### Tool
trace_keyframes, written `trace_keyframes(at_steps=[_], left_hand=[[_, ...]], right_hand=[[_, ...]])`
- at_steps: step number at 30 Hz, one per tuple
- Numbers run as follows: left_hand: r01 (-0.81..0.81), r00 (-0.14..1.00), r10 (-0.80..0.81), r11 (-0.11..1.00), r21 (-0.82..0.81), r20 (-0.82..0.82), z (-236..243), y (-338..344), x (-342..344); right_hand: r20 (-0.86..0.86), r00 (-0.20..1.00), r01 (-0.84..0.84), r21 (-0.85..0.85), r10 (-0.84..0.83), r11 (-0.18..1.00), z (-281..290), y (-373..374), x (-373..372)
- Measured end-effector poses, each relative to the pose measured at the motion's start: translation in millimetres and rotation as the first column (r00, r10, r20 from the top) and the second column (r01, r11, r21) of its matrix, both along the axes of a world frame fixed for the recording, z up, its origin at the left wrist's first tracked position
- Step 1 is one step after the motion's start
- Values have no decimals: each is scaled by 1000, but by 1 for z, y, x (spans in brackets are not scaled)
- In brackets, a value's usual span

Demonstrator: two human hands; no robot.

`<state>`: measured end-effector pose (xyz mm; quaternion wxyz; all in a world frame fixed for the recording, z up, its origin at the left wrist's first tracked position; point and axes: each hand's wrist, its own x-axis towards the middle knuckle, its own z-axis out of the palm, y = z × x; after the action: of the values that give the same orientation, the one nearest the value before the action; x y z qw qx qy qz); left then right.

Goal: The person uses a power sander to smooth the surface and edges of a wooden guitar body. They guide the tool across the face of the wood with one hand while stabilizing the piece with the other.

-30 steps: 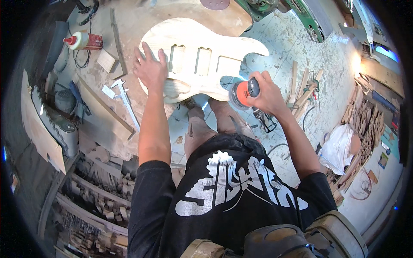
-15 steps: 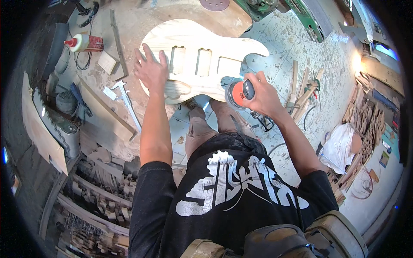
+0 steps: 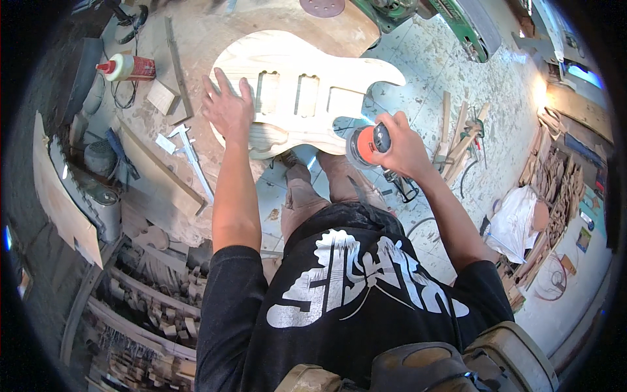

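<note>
A pale wooden electric guitar body [image 3: 304, 62] with several routed cavities lies on the workbench, its horned end jutting out to the right. My left hand [image 3: 227, 108] rests flat on its left part, fingers spread. Wrapped around an orange and black orbital sander [image 3: 366, 145] is my right hand [image 3: 400, 147]. The sander is tilted, its round pad at the lower right edge of the body near the lower horn. Whether the pad touches the wood I cannot tell.
On the bench [image 3: 196, 39] lie a glue bottle [image 3: 130, 67], a caliper [image 3: 189, 153], a wood block [image 3: 162, 96] and wooden strips. A sanding disc [image 3: 322, 6] sits at the far edge. Green machinery [image 3: 457, 23] stands at the back right. Clamped wood pieces [image 3: 465, 140] are on the right.
The sander in my right hand has shifted slightly to the right. The guitar body and my left hand sit a little further left in the picture, as does the bench.
</note>
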<state>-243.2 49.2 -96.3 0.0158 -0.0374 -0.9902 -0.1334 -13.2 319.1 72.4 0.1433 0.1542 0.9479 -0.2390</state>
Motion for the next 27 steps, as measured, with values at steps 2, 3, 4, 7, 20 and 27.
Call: trace_keyframes(at_steps=[2,3,4,7,20,27], left_hand=[[4,1000,-4,1000,-2,2,0,0,0],[1,1000,-1,1000,-1,0,0,0,0],[-1,1000,1,1000,0,-2,-1,-1,0],[5,1000,-5,1000,-7,5,0,-1,-1],[11,1000,-11,1000,-15,-3,-2,-2,-3],[4,999,-4,1000,3,34,0,-1,-3]], right_hand=[[3,1000,2,-12,-2,1000,1,4,-2],[2,1000,2,-13,-2,1000,2,0,-3],[23,1000,-3,-17,3,1000,2,-5,-6],[56,998,-2,-16,2,1000,7,-8,-8],[-5,1000,-14,30,14,999,-4,0,0],[46,989,138,5,-138,990,6,32,21]])
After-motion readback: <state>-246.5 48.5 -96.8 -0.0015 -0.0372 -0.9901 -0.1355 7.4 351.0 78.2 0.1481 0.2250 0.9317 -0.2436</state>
